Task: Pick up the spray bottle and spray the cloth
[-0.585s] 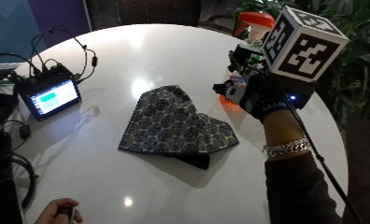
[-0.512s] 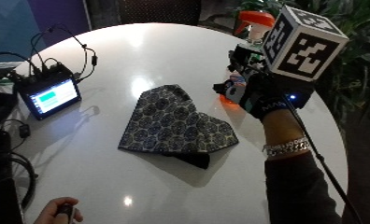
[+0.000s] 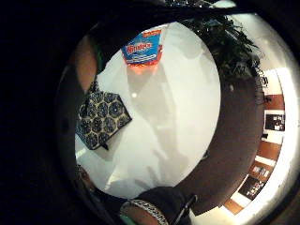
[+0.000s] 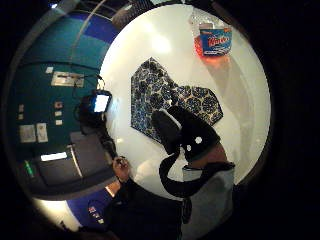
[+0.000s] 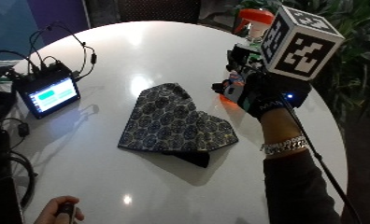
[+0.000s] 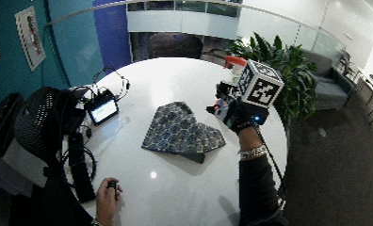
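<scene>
Little has shifted: the black-gloved right hand (image 5: 259, 95) still hovers right of the folded blue patterned cloth (image 5: 173, 123), short of the orange-capped spray bottle (image 5: 254, 22); its finger spread is hidden.

Overhead lights glare in small white spots on the glossy surface (image 5: 110, 60) before me. My arm and the cloth (image 5: 173, 123) cast soft shadows. My palm views are dim, ringed in black, bending everything at their edges; the plant blurs.

Patterned cloth (image 5: 175, 126) flat; spray bottle (image 5: 254, 22) upright.
</scene>
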